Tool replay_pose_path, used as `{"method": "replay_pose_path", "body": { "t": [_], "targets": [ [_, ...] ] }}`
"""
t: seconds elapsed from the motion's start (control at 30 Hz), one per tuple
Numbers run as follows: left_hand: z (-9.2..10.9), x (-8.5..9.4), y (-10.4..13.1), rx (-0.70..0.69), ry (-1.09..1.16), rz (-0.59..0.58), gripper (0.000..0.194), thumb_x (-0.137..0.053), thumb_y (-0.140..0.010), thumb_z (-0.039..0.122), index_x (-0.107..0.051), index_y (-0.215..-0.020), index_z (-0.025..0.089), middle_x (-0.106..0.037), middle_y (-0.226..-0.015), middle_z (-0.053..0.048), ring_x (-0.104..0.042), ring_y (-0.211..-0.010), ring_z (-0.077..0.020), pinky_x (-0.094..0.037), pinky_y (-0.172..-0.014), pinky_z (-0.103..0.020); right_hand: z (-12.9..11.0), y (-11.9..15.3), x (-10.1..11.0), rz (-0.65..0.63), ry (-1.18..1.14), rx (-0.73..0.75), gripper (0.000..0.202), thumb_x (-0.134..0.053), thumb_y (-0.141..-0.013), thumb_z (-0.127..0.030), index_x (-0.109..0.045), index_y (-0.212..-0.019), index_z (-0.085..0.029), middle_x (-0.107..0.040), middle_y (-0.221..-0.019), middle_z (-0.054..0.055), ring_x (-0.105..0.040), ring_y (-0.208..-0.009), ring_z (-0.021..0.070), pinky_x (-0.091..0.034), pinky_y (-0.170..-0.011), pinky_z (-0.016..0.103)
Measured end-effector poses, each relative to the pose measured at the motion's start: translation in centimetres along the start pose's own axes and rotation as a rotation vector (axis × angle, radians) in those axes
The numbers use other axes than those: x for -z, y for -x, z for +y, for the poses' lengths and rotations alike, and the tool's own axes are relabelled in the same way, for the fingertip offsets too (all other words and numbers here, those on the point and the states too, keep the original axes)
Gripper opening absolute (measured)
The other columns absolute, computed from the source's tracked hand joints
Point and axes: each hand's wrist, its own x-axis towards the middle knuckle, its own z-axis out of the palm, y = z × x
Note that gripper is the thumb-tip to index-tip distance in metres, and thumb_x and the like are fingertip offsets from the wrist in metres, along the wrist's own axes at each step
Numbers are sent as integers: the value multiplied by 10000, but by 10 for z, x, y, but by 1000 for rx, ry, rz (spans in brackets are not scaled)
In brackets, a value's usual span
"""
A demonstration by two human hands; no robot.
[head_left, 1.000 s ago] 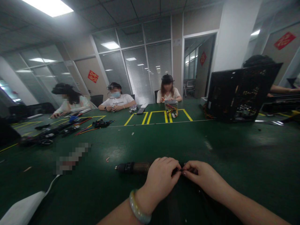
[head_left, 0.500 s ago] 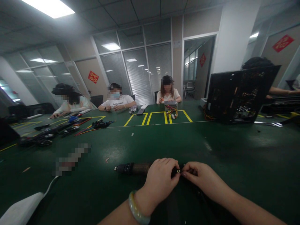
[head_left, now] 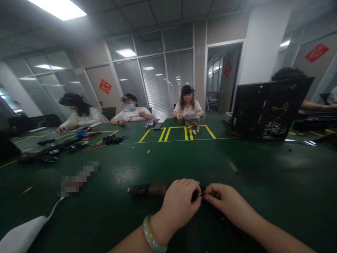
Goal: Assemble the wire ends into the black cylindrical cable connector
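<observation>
A dark cylindrical tool (head_left: 155, 190) with a metal tip pointing left lies on the green table (head_left: 126, 218). My left hand (head_left: 181, 198) is wrapped over its right part, thumb and fingers curled. Close beside it, my right hand (head_left: 221, 196) pinches something too small and dark to make out. A tiny brass-coloured piece (head_left: 199, 194) shows between the fingertips of both hands. What lies under my left palm is hidden.
Cables and black parts (head_left: 52, 149) lie at the left. A white box (head_left: 23, 233) with a cord is at the lower left. A black computer case (head_left: 265, 109) stands at the right. Several people sit across the table; one has a metal box with coloured wires (head_left: 192, 121).
My hands keep almost the same place and grip. Across the table, the masked person has raised a hand, and the person beside the metal box has lifted their head slightly.
</observation>
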Motion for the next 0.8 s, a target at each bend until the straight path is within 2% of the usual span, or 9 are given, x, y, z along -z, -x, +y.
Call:
{"method": "replay_pose_path", "body": {
  "t": [0.33, 0.63, 0.8],
  "targets": [
    [0, 0, 1, -13, 15, 9, 121, -628, -809, 186, -582, -915, 223, -646, -1123, 0, -575, -1044, -214, -421, -906, -396, 1, -1, 0, -10, -13, -7, 116, -588, -876, -277, -674, -823, -219, -696, -781, -24, -643, -734, 161, -413, -622, 229],
    [-2, 0, 1, -28, 25, -2, 89, -634, -827, 191, -593, -896, 229, -649, -1136, 15, -576, -1061, -201, -428, -895, -380, -3, 1, 2, -11, -1, -4, 119, -588, -879, -273, -676, -816, -224, -692, -775, -30, -643, -731, 159, -414, -621, 228],
    [-2, 0, 0, -23, 28, 2, 143, -639, -811, 153, -593, -915, 241, -650, -1127, 28, -579, -1054, -193, -426, -903, -375, -4, 2, 1, -6, -1, -6, 117, -585, -877, -257, -673, -807, -221, -692, -766, -31, -644, -726, 155, -421, -626, 224]
  ]
}}
